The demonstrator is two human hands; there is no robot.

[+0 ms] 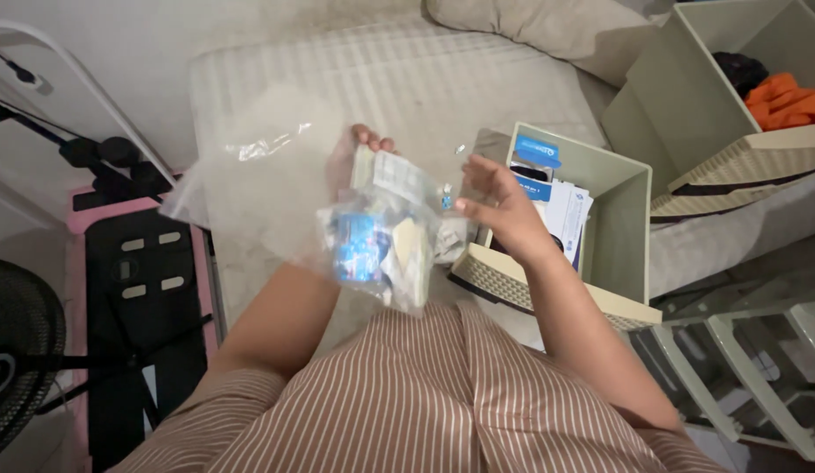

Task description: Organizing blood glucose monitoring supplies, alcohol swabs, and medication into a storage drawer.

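Your left hand grips the clear plastic bag of small packets over your lap; your right hand pinches its far edge. The beige drawer of papers sits just right, on the mattress.

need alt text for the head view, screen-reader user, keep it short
Seen from above, a person's left hand holds up a clear plastic bag of small packets and a blue-labelled item, while the right hand pinches its edge. Beside them an open beige drawer holding papers rests on a pale mattress.
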